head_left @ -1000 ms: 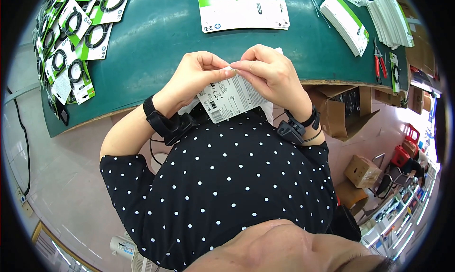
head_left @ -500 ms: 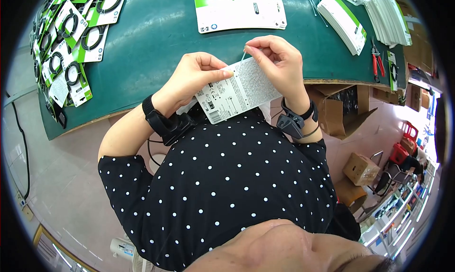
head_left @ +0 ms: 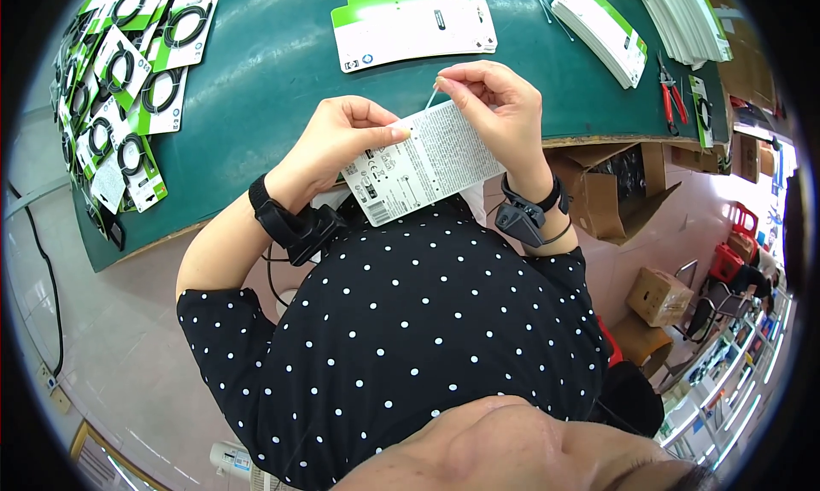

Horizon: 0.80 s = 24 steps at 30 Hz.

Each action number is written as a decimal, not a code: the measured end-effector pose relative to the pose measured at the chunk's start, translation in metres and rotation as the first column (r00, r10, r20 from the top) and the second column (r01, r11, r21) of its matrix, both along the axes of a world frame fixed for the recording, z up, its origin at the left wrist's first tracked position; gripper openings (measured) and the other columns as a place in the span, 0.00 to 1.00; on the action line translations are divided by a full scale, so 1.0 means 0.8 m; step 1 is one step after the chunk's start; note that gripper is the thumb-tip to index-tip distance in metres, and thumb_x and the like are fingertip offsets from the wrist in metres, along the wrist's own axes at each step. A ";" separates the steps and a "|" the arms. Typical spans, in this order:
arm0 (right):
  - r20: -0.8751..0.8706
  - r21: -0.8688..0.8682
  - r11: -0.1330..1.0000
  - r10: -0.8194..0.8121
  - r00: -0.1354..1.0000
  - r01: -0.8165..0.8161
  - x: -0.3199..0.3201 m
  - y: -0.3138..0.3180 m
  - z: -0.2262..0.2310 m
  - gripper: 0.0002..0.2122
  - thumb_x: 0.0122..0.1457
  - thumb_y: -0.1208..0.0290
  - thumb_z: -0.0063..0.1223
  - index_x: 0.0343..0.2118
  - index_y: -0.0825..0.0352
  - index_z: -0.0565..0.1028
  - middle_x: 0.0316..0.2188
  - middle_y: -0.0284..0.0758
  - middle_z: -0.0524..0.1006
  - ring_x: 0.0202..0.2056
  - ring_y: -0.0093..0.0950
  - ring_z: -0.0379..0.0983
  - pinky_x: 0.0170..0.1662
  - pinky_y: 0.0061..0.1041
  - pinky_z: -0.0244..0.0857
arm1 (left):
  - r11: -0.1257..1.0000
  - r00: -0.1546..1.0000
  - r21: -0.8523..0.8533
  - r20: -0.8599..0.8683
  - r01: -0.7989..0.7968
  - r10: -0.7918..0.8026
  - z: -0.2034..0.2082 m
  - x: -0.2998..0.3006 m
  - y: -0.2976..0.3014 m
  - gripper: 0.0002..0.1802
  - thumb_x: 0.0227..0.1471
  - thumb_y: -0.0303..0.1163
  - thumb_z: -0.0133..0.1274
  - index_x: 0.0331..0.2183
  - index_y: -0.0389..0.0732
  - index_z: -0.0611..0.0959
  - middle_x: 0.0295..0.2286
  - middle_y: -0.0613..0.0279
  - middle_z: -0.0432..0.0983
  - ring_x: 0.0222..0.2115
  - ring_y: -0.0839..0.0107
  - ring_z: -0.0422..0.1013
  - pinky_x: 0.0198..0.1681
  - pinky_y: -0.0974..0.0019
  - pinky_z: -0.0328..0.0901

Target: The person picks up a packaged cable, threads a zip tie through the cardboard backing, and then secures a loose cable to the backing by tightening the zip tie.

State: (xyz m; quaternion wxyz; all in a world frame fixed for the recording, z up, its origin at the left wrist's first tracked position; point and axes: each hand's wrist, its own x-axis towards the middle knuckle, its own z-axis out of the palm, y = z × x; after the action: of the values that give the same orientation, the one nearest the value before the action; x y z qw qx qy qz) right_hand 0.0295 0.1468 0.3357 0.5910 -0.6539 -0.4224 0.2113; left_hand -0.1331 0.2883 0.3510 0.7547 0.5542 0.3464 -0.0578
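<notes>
Between my hands, a printed white packaging card (head_left: 424, 159) is tilted in front of my body, just off the table's near edge. My left hand (head_left: 348, 139) pinches its upper left part, with the thumb on the printed face. At the card's top edge stands a thin pale cable tie (head_left: 433, 96). My right hand (head_left: 497, 111) grips the tip of that tie between thumb and forefinger, its other fingers curled. Whatever lies behind the card is hidden.
A green-topped table (head_left: 256, 89) spans the front. On it lie a heap of carded black cables (head_left: 128, 81) at left, a card stack (head_left: 414, 29) ahead, more card stacks (head_left: 602, 34) and red-handled pliers (head_left: 671, 102) at right. An open cardboard box (head_left: 611, 196) sits below.
The table and its contents have shifted slightly in the picture as my head moved. Both hands keep their hold on the card and the tie, with hardly any movement.
</notes>
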 end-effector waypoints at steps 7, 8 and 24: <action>0.297 -0.005 0.983 0.175 0.939 -0.182 -0.002 -0.004 0.009 0.04 0.51 0.82 0.58 0.31 0.70 0.79 0.29 0.32 0.78 0.27 0.14 0.72 0.27 0.11 0.64 | 1.000 1.000 0.000 0.018 0.014 -0.014 -0.001 0.000 0.000 0.10 0.45 0.26 0.62 0.31 0.32 0.80 0.27 0.56 0.79 0.26 0.75 0.76 0.29 0.73 0.71; 0.384 -0.025 0.972 0.225 0.896 -0.233 -0.002 -0.004 0.010 0.04 0.51 0.82 0.58 0.31 0.70 0.79 0.28 0.32 0.78 0.27 0.14 0.71 0.26 0.12 0.63 | 1.000 1.000 0.003 0.010 0.016 -0.016 0.001 0.001 0.000 0.10 0.45 0.26 0.62 0.31 0.32 0.80 0.27 0.56 0.79 0.26 0.75 0.76 0.29 0.73 0.71; -0.210 0.115 0.945 -0.279 0.937 0.307 0.025 0.001 0.014 0.06 0.54 0.78 0.56 0.35 0.74 0.77 0.29 0.34 0.79 0.23 0.11 0.67 0.24 0.09 0.58 | 0.998 0.999 0.060 -0.041 0.032 -0.029 0.002 -0.004 0.003 0.09 0.45 0.24 0.61 0.30 0.32 0.79 0.27 0.58 0.79 0.25 0.76 0.75 0.29 0.74 0.70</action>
State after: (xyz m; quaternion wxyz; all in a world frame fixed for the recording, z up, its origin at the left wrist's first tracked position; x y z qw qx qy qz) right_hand 0.0492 0.1474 0.3468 0.7001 -0.6411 -0.2759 0.1509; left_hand -0.1364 0.2904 0.3529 0.7294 0.5807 0.3547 -0.0699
